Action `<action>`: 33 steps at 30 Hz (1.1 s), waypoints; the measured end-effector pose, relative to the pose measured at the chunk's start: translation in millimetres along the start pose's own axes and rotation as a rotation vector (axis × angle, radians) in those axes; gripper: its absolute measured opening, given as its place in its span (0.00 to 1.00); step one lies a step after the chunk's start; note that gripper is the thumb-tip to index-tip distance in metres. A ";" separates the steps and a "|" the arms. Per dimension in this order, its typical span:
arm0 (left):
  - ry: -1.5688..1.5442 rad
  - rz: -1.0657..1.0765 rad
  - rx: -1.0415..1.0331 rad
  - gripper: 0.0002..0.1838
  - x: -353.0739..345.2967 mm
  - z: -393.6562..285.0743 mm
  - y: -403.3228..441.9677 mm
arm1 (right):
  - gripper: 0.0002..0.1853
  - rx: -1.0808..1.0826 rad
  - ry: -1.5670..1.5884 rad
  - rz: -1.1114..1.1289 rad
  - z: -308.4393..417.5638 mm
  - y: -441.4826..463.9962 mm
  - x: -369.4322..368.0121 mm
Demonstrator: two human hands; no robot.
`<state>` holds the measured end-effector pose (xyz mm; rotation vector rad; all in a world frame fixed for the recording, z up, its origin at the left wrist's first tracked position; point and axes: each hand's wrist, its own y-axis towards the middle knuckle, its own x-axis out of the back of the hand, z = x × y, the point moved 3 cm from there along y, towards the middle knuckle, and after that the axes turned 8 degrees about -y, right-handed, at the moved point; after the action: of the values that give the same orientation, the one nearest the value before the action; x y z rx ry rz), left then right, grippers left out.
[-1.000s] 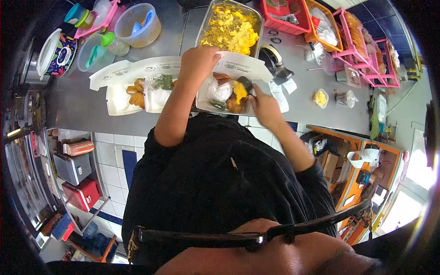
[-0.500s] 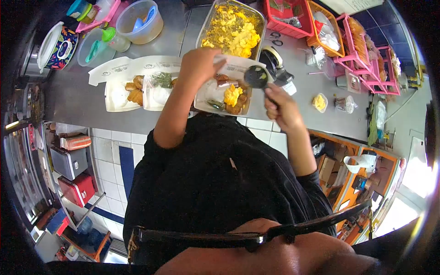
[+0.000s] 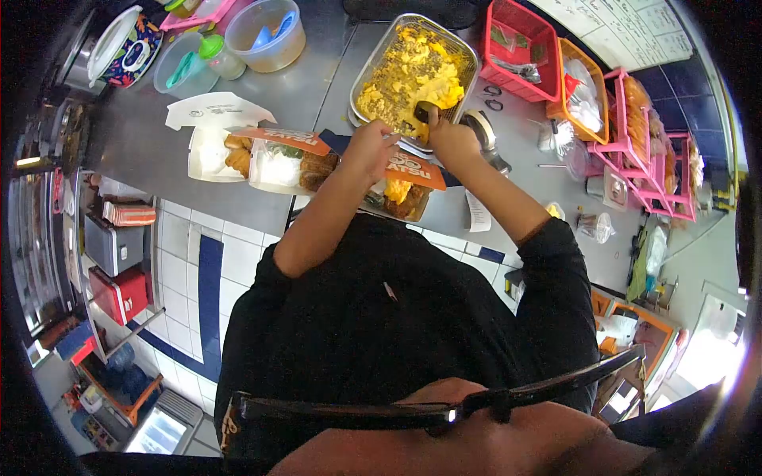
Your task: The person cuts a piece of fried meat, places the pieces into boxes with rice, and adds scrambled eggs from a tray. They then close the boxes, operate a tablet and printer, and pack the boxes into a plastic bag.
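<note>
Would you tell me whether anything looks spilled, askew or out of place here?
No spill or damage is clear. A paper slip lies close to the front edge of the counter, so it might get brushed off. The orange-printed lid by the left hand tilts forward, whereas the leftmost lid leans back.

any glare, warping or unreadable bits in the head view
Head view: wide-angle warping bends the scene, with black corners; head view, lower right: bright patch washed out; head view, upper right: writing on the white panel too small to read; head view, top: metal tray clearly lit.
</note>
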<state>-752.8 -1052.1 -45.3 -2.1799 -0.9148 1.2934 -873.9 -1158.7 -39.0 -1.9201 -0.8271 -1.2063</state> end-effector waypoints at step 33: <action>0.162 0.555 -0.219 0.25 13.5 -69.7 -87.5 | 0.13 -0.240 1.959 0.291 -35.3 -11.7 52.3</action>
<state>-714.1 -985.2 36.8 -2.7937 -0.4105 1.2617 -881.0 -1174.1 22.9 -0.2308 0.6418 -2.1249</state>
